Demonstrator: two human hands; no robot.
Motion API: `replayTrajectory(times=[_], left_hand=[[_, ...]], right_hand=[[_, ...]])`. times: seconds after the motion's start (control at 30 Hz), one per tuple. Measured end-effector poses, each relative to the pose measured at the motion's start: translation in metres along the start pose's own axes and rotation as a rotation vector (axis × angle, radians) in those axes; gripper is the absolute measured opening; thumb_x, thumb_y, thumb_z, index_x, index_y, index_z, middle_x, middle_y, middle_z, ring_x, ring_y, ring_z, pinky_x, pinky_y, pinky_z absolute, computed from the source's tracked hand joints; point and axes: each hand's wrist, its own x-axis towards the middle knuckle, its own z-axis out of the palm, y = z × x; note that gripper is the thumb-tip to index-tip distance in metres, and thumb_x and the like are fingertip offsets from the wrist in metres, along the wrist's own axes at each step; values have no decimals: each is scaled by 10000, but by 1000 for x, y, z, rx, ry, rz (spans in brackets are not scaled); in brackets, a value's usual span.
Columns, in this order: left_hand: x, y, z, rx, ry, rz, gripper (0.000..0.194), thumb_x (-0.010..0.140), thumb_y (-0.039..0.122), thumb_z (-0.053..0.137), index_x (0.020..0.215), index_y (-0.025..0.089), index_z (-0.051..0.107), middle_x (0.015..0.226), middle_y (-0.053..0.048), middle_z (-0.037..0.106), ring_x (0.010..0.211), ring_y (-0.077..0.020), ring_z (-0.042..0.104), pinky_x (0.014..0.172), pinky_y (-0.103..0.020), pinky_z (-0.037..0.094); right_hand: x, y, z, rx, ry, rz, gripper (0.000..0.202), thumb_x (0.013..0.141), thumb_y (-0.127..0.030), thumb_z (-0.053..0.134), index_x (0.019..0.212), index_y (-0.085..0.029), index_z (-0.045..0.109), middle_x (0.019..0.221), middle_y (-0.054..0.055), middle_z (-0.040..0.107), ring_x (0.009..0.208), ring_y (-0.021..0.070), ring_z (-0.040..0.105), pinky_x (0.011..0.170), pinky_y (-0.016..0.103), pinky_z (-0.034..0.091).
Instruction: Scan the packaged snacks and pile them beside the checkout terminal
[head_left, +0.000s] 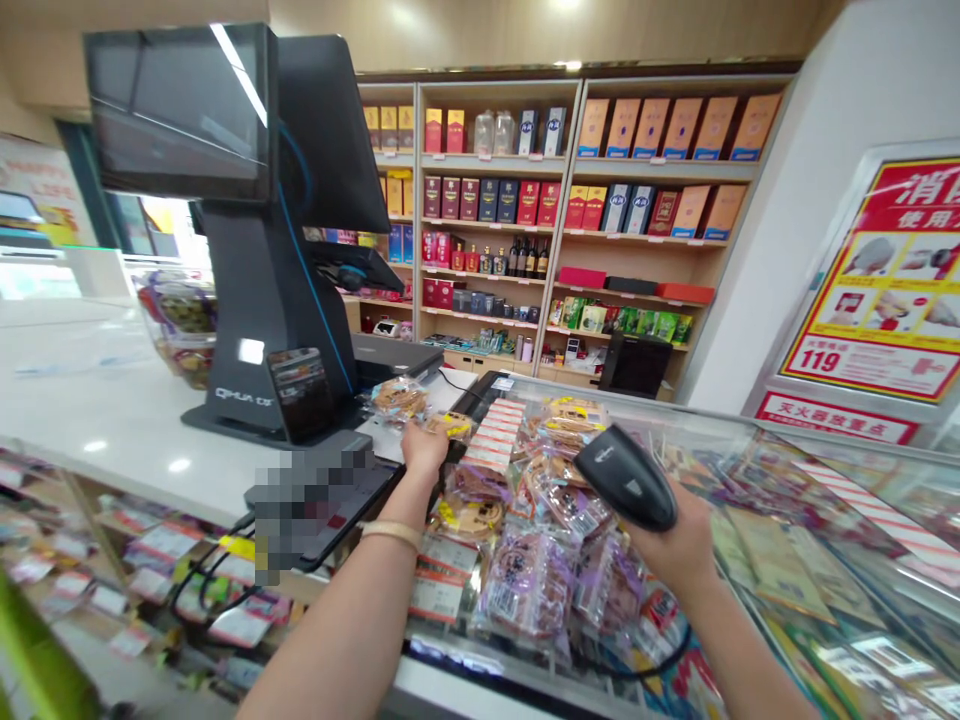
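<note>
My right hand (679, 540) is wrapped around a black handheld barcode scanner (626, 478), its head tilted up and to the left over the glass counter. My left hand (424, 446) reaches forward to the counter's left side, its fingers closed on a clear snack packet (454, 426) with yellow print. Just beyond that hand, another clear packet (400, 398) of brown round snacks lies by the till. Below the scanner, a pile of similar packets (525, 585) with purple print covers the glass. Strips of orange-and-white labels (495, 435) lie among them.
A black till with two screens (281, 260) stands on the white counter (97, 400) at left. Beside my left forearm is a dark device (337, 500) with cables, partly blurred out. The glass display case (810, 560) extends right. Shelves of boxed goods (491, 200) line the back wall.
</note>
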Motion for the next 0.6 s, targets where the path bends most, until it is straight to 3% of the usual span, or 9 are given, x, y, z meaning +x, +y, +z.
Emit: replayTrajectory(times=[0.1,0.23,0.3,0.37,0.43,0.5,0.6], left_hand=[[-2,5,-7,111,-1,12,546,623,103,684,1163,91,602,1119,-228,652,1224,-388,514,988,-466,416],[-7,16,-11,181,-76,128,494,617,154,712,1109,139,666,1132,-184,667,1191,-356,545,1007,-420,401],[-13,22,-11,173,-208,226,448,653,214,704,1096,153,675,1071,-146,693,1064,-303,618,944,-376,443],[-22,27,-11,128,-440,277,412,651,278,722,1042,151,692,921,-97,717,867,-245,659,818,-322,485],[-32,31,-15,98,-689,230,432,549,313,800,947,168,715,775,-46,705,708,-213,644,701,-288,488],[-40,35,-20,130,-823,163,508,365,266,878,846,201,727,701,-20,686,667,-221,634,658,-278,477],[-45,37,-26,230,-743,142,610,142,127,883,717,239,712,636,-17,660,839,-318,658,731,-308,485]], right_hand=[[-3,2,1,2,-20,17,152,769,-355,615,714,-219,574,593,5,610,517,178,586,481,266,453],[-4,3,2,2,-30,14,145,778,-350,607,732,-214,589,622,22,631,552,192,614,504,273,465],[-3,2,2,3,-32,15,141,782,-344,596,729,-214,588,618,21,630,550,191,615,502,272,465],[-1,0,1,7,-35,20,142,781,-344,590,724,-214,585,619,20,632,548,188,616,497,269,464],[1,-3,0,13,-39,19,139,778,-342,587,726,-213,586,625,20,637,549,187,618,497,267,466],[3,-5,0,18,-41,7,129,774,-332,583,724,-214,583,620,18,633,544,185,615,494,266,463],[3,-5,0,14,-43,3,117,770,-319,573,709,-218,573,605,17,622,537,184,607,490,266,454]])
